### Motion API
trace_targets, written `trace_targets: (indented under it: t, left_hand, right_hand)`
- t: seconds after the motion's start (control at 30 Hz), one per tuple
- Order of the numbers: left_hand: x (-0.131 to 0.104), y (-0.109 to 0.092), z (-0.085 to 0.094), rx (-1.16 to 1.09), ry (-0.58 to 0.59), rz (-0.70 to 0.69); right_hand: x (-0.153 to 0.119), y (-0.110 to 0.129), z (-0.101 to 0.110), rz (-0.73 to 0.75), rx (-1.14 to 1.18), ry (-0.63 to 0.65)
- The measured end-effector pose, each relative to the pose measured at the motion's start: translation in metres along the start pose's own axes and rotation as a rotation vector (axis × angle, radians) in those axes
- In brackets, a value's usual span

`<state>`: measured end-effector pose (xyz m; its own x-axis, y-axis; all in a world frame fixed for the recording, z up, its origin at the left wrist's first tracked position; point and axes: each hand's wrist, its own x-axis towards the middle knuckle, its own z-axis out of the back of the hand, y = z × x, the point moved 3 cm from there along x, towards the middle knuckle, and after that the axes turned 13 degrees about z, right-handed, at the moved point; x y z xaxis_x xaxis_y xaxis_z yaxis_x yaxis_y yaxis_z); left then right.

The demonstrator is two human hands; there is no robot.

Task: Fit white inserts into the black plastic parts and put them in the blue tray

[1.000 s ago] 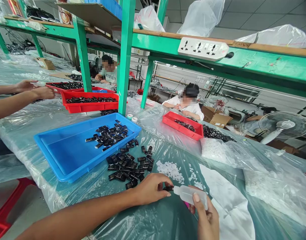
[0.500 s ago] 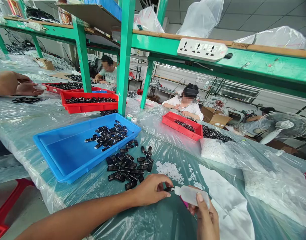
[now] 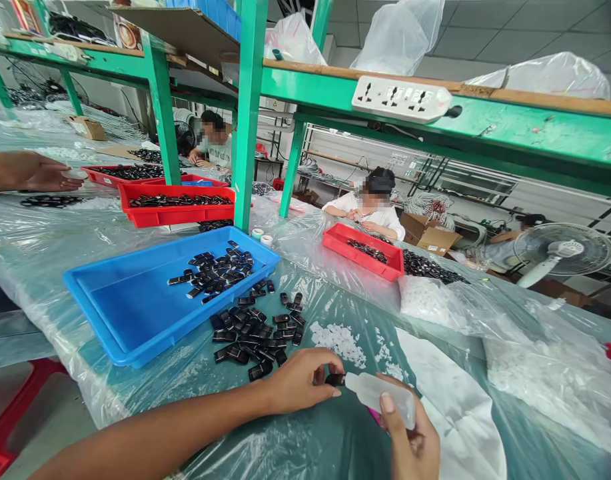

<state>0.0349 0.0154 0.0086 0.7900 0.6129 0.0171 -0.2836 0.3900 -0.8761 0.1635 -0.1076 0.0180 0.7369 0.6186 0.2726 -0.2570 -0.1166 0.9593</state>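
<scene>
Between the fingertips of my left hand (image 3: 305,381) is a small black plastic piece (image 3: 334,379). My right hand (image 3: 410,427) grips a translucent white squeeze bottle (image 3: 382,395), tilted so that its narrow tip meets or nearly meets the black piece. Something pink (image 3: 375,415) shows beneath the bottle, mostly hidden by the fingers. Left of my left hand lies a loose pile of similar black pieces (image 3: 250,333). Beyond my hands, small white bits (image 3: 339,343) are scattered on the plastic-covered table.
A blue tray (image 3: 105,320) holds more black pieces. Red trays (image 3: 180,215) stand farther back, another red tray (image 3: 362,253) to the right. A white sheet (image 3: 455,413) and bags of white bits (image 3: 540,373) lie at right. A green shelf post (image 3: 248,120) rises ahead. A co-worker's hand (image 3: 40,175) is at left.
The bottle has tilted more, its base dropping slightly toward me, with the tip still at the black piece. At far left, the co-worker's hands have shifted.
</scene>
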Motion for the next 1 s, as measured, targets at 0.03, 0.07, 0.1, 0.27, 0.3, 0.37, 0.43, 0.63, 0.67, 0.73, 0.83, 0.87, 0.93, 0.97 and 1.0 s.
trace_targets:
  t: [0.03,0.07,0.1,0.27,0.3,0.37,0.43,0.63,0.67,0.73,0.83,0.87,0.93,0.97,1.0]
  left_hand:
    - [0.0002,0.0006,-0.0003,0.007,-0.003,0.001]
    - [0.0005,0.0011,-0.0005,0.014,-0.005,0.001]
    - [0.0007,0.0015,-0.0007,0.021,-0.009,0.002]
    - [0.0007,0.0011,-0.0007,0.047,-0.022,-0.004]
    - [0.0005,0.0006,-0.0006,0.046,-0.021,-0.006]
    - [-0.0001,-0.0002,-0.0005,0.036,-0.016,-0.003]
    - [-0.0004,-0.0004,-0.0004,0.022,-0.011,0.008]
    - [0.0016,0.0039,-0.0021,0.016,-0.029,-0.016]
    - [0.0022,0.0051,-0.0027,0.014,-0.03,-0.024]
    - [0.0032,0.0072,-0.0038,-0.002,-0.025,-0.032]
    - [0.004,0.0091,-0.0046,-0.031,-0.008,-0.009]
    - [0.0041,0.0093,-0.0046,-0.035,-0.004,0.002]
    - [0.0039,0.009,-0.0042,-0.036,0.004,0.016]
    - [0.0036,0.0083,-0.0039,-0.037,0.009,0.017]
    - [0.0033,0.0074,-0.0035,-0.039,0.015,0.014]
  right_hand:
    - [-0.0013,0.0015,-0.0003,0.02,-0.003,-0.001]
    - [-0.0026,0.0028,-0.0007,0.039,-0.013,0.0]
    - [-0.0038,0.004,-0.001,0.058,-0.031,0.003]
    - [-0.0077,0.0088,-0.0013,0.178,-0.139,-0.006]
    - [-0.0078,0.0089,-0.0012,0.19,-0.144,-0.009]
    - [-0.0073,0.0078,-0.0008,0.188,-0.132,-0.009]
    - [-0.0061,0.0058,-0.0006,0.17,-0.104,-0.004]
    - [-0.0009,0.0008,0.0005,0.069,-0.027,0.003]
    - [0.0001,0.0006,0.0008,0.049,-0.017,-0.003]
    - [0.0015,0.0008,0.0011,0.016,-0.025,-0.009]
    - [0.0015,0.0016,0.0008,-0.035,-0.04,-0.03]
    - [0.0011,0.002,0.0005,-0.036,-0.03,-0.041]
    - [0.0001,0.0029,0.0,-0.012,-0.005,-0.05]
    - [-0.0003,0.0032,-0.0004,0.009,-0.001,-0.04]
    - [-0.0007,0.0031,-0.0006,0.024,-0.003,-0.028]
